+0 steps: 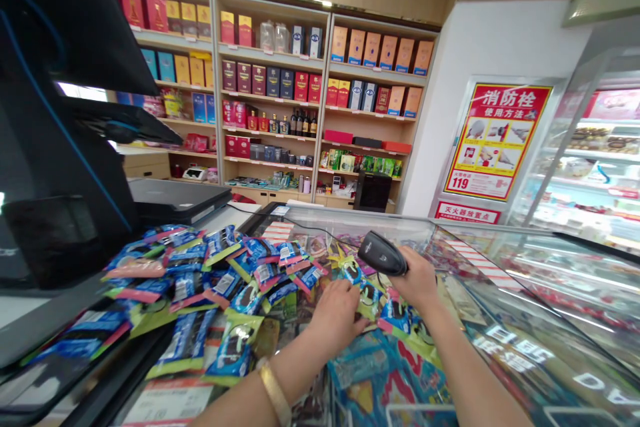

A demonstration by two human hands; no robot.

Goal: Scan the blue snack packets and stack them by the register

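My right hand (417, 277) is shut around a black handheld barcode scanner (383, 253), whose nose points left and down over the counter. A thin cable runs from the scanner across the glass. My left hand (337, 317) lies palm-down on a heap of blue, green and pink snack packets (190, 280), beside a packet with a yellow-green edge (370, 300). Whether its fingers grip a packet is hidden. A gold bangle (274, 392) circles my left wrist.
The packets spread over a glass-topped display counter (500, 260). A dark laptop (175, 200) and a black monitor (65, 113) stand at the left. Shelves of boxed liquor (270, 80) line the back wall, and a lit refrigerated case (585, 173) stands at the right.
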